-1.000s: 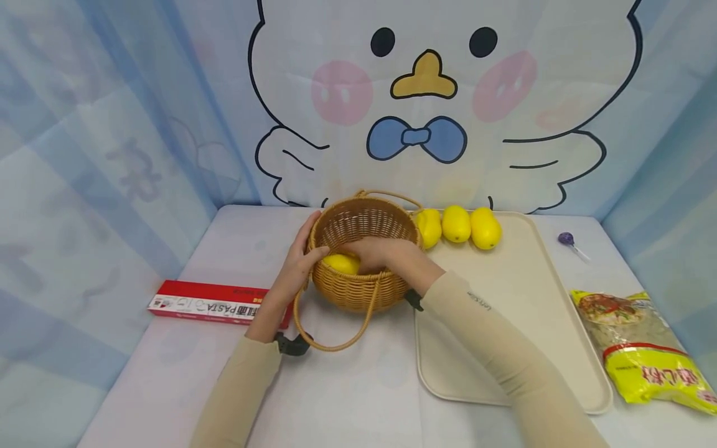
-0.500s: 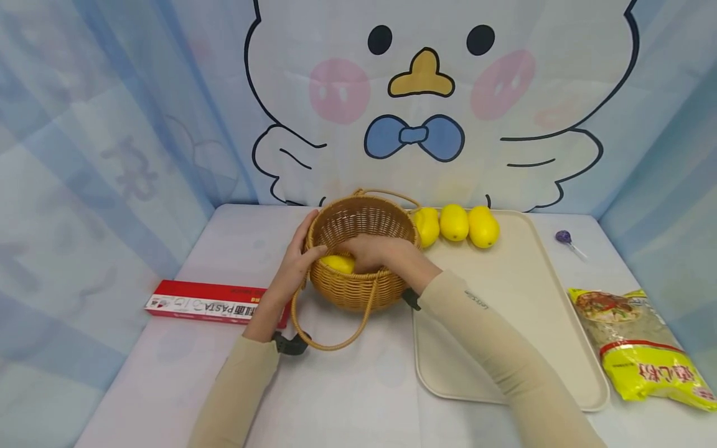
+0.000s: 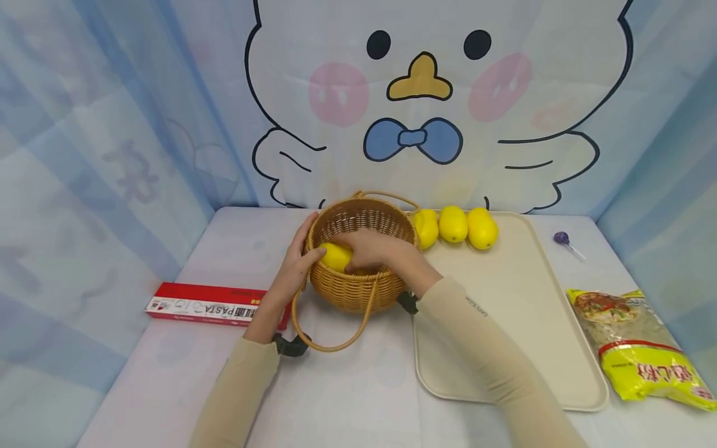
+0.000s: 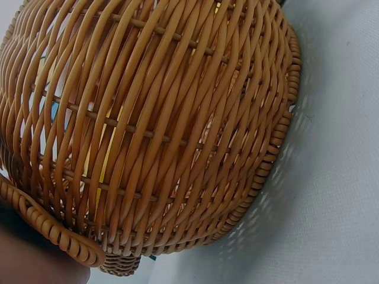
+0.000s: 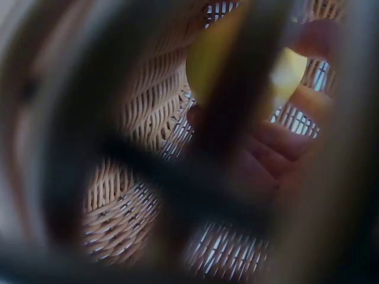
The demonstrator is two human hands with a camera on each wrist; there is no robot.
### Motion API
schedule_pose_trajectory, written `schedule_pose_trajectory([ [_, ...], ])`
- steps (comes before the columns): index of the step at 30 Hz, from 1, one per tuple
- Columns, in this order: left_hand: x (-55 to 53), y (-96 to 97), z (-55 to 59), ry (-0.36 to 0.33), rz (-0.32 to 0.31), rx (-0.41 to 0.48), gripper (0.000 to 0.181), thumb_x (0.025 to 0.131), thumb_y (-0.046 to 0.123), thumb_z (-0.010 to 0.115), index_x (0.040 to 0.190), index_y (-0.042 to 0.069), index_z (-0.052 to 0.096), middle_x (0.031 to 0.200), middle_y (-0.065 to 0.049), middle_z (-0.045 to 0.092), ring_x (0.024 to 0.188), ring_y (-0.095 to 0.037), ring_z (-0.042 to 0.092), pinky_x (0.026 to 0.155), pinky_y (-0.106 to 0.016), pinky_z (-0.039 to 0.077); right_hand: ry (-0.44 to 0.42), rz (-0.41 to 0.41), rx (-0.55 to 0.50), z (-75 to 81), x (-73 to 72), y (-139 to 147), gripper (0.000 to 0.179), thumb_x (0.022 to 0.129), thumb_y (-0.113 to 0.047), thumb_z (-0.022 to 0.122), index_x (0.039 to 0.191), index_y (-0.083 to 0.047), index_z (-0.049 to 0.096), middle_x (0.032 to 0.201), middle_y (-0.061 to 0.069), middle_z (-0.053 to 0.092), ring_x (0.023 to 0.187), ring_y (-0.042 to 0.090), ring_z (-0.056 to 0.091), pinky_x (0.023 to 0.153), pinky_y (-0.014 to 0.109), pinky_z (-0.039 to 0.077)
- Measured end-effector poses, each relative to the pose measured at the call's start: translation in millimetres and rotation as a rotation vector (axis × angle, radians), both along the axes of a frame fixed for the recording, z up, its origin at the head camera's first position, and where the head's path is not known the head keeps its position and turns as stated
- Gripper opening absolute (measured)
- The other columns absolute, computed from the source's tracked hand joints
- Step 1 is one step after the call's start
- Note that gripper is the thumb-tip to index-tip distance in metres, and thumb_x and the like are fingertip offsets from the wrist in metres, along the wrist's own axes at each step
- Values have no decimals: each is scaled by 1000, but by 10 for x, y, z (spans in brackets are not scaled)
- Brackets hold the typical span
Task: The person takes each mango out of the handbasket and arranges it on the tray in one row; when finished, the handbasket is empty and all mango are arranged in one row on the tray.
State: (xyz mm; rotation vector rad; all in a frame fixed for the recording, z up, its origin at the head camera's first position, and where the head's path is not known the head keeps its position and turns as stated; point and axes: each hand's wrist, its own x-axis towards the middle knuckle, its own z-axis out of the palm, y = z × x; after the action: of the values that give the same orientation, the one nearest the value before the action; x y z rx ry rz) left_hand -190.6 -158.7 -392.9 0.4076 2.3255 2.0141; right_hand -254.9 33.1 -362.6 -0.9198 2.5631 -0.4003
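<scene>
A round wicker basket (image 3: 350,295) stands on the table, one loop handle hanging toward the front and the other behind. My left hand (image 3: 292,267) grips its left rim, thumb over the edge and fingers along the outer side. Reaching in over the right rim, my right hand (image 3: 370,247) holds a yellow lemon (image 3: 335,257) near the left inner wall. In the right wrist view, fingers curl round that lemon (image 5: 207,62), seen past blurred dark bars. Woven wall fills most of the left wrist view, with yellow glimpsed through its gaps.
Three lemons (image 3: 454,224) line the back left of a beige tray (image 3: 504,323). Left of the basket lies a red and white pasta box (image 3: 207,303). A purple lollipop (image 3: 562,238) and a yellow food bag (image 3: 638,348) lie to the right.
The lemon in my right hand has shifted slightly up and left inside the basket, and more of it shows. My left hand stays at the rim.
</scene>
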Motion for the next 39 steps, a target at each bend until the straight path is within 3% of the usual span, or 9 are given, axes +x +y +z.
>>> schedule_pose_trajectory([
  [7,34,-11,31,6,-3,6,72,97,13,50,161,19,16,168,3,15,155,-20,13,126,-48,13,74,-43,-63,-13,-21,-14,74,84,-39,70,152,-26,41,147,2,53,126,23,53,105,43,46],
  [15,38,-26,22,3,-2,-5,73,97,16,51,161,20,15,167,4,15,155,-18,12,126,-47,12,68,-97,-189,8,-6,28,78,78,-34,67,151,-25,41,144,0,55,106,20,56,87,36,48],
  [22,29,-32,5,-12,4,7,72,97,16,51,161,22,16,167,4,15,154,-18,13,126,-46,13,67,-130,-294,43,20,60,75,76,-35,64,147,-23,46,140,0,57,103,20,55,86,36,47],
  [30,-139,-64,-211,-12,11,14,74,97,18,53,160,29,16,167,7,13,154,-17,13,126,-47,12,118,-169,-358,69,41,84,73,72,-33,62,143,-22,50,138,-1,57,105,20,54,86,38,47],
  [39,-139,-48,-272,31,21,3,71,97,27,54,158,38,19,164,17,17,152,-12,15,126,-48,13,164,-200,-357,94,93,123,69,73,-38,61,140,-25,53,138,-3,57,104,20,54,86,40,46],
])
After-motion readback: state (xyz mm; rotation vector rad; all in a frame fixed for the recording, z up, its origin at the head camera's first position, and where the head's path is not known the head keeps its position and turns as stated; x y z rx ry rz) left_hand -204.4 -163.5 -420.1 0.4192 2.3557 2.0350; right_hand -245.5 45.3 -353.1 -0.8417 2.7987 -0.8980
